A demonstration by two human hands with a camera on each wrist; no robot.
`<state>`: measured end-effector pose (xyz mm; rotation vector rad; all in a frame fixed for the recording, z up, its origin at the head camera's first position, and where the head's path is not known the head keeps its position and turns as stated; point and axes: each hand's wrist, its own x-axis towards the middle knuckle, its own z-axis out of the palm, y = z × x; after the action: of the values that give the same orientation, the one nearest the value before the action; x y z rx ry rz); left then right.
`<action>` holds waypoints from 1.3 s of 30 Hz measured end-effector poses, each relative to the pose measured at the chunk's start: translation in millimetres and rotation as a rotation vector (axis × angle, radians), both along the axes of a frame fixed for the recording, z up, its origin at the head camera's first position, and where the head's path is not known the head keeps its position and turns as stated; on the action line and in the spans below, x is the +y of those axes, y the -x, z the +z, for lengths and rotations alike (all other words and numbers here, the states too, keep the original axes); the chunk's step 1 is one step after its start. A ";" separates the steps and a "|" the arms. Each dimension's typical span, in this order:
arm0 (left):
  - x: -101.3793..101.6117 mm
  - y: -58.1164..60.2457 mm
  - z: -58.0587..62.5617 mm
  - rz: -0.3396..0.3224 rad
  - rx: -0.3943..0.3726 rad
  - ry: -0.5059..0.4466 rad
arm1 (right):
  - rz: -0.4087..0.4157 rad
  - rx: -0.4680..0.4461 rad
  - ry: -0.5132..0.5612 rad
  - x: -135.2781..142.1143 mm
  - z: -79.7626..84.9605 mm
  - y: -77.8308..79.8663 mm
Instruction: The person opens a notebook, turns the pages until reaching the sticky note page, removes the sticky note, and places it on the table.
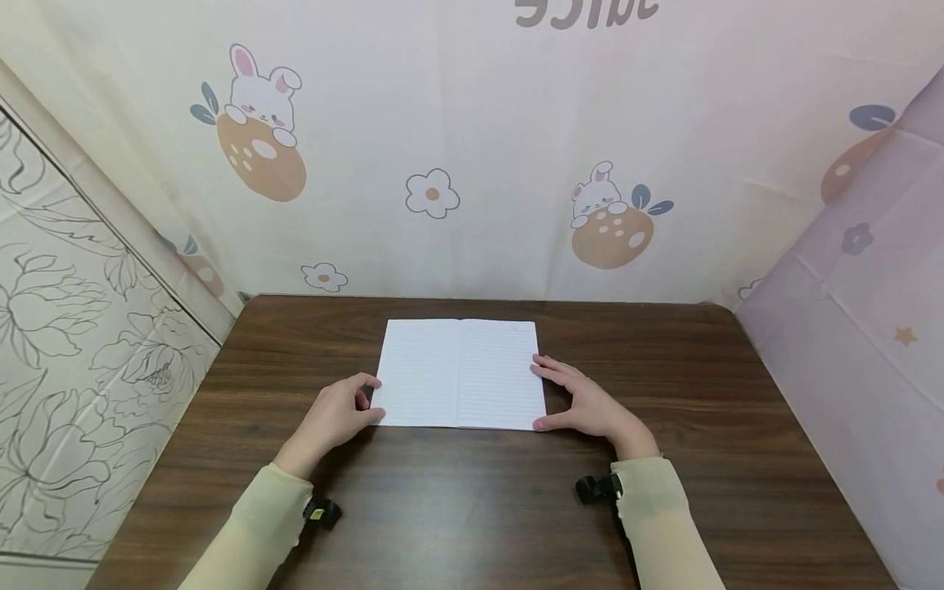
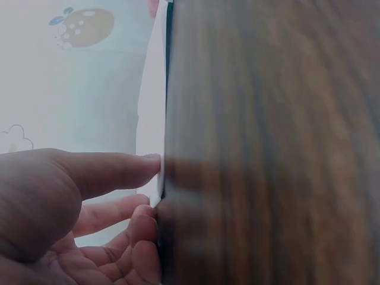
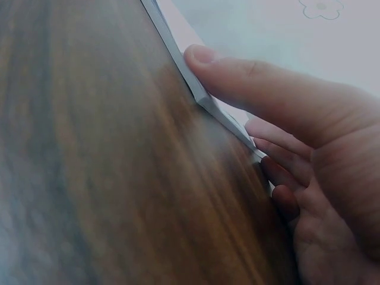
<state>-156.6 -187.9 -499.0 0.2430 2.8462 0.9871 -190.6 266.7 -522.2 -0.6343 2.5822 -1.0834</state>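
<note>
Okay, head view: a notebook (image 1: 420,373) is laid flat between the two grips, lined pages up, fold roughly midway. Its left side is touched by the left hand (image 1: 335,416), its right side by the right hand (image 1: 586,406). On both, digits are held apart, set at the near corner and farther up the side edge; nothing looks clamped. Table (image 1: 457,524) is seen under and on the near side of both grips; a printed curtain (image 1: 501,115) is hung beyond the fingertips.

Left wrist view: the left thumb (image 2: 122,169) is rested on the notebook by its corner; the other fingers are bent at the edge just below the thumb. Whether any is tucked underneath can't be told.

Right wrist view: the right thumb (image 3: 249,80) is laid over the page near the corner, sheet edges showing right beneath it; fingers are set along the adjoining edge.

Step in hand, judged: notebook being steadied. Light, equal pressure should be used from both sides, with the fold kept centred between hands. Squeezed inward, pages would probably bow; pulled unevenly, they'd likely skew.
</note>
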 end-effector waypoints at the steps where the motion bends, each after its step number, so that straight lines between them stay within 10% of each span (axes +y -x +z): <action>1: 0.2 -0.4 0.1 0.002 0.001 0.000 | 0.001 0.000 -0.001 0.0 -0.1 -0.1; 13: 37.2 2.9 8.4 0.073 0.124 0.045 | 0.003 -0.020 0.003 -2.0 -0.4 -1.4; 21: 85.4 10.5 9.0 -0.083 0.336 -0.103 | -0.004 -0.018 0.001 -0.7 0.3 -0.2; 39: 155.3 7.7 6.0 -0.373 0.208 -0.128 | -0.005 -0.010 0.000 0.1 0.6 0.5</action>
<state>-164.3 -32.6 -492.9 0.9000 2.7594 1.1147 -191.1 266.7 -521.6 -0.6208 2.5764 -1.0850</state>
